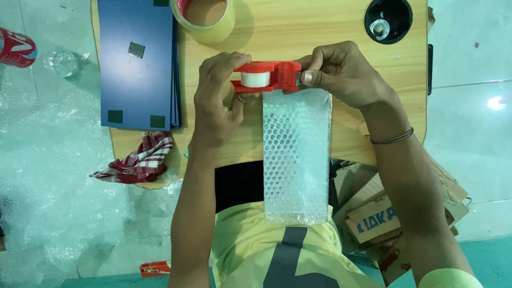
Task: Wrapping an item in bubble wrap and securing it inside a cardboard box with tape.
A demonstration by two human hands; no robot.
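Observation:
A red tape dispenser (272,72) with a small clear tape roll lies crosswise over the far end of a bubble-wrapped flat package (296,154). My left hand (218,96) grips the dispenser's left end around the roll. My right hand (341,69) pinches its right end at the cutter. The package runs from the dispenser toward my lap, hanging over the near edge of the wooden table (298,26).
A stack of dark blue sheets (136,64) lies at the table's left. A big roll of clear tape (205,18) and a black round cup holder (388,20) sit at the far edge. A red checked cloth (141,160), cardboard boxes (373,213), bubble wrap on the floor.

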